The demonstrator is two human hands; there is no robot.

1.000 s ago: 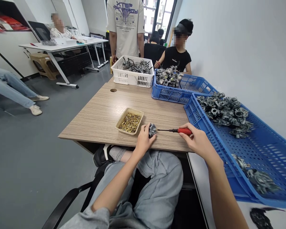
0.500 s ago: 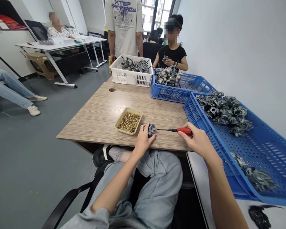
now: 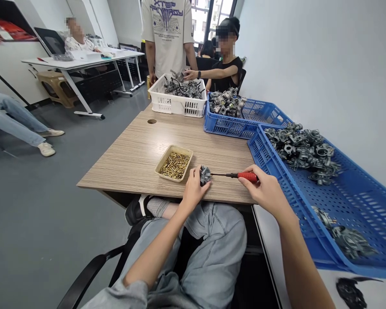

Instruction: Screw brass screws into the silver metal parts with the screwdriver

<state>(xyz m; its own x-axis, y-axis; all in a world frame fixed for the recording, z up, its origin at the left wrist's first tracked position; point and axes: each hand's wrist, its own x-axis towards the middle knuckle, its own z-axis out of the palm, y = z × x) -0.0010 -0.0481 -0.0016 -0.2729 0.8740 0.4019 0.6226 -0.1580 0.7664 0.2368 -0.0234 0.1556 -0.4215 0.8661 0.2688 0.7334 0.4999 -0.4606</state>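
Near the table's front edge, my left hand (image 3: 194,187) is closed around a small grey metal carburetor (image 3: 205,174). My right hand (image 3: 264,187) grips the red handle of a screwdriver (image 3: 248,176). The thin shaft lies level across the wood, and its tip meets the right side of the carburetor; the exact contact point is too small to make out. Just left of my left hand stands a cream plastic tray (image 3: 158,173) full of small brass jets (image 3: 174,165).
Blue crates (image 3: 278,182) of carburetors line the right side of the wooden table (image 3: 128,159). A white basket (image 3: 162,105) of similar parts stands at the far end. Beyond it, a co-worker's hand (image 3: 191,75) holds a part above the basket. Another person stands behind.
The screwdriver has moved very slightly left, its tip closer against the carburetor. My left hand stays put. Across the table, the co-worker's arm has stretched out over the white basket with a part.
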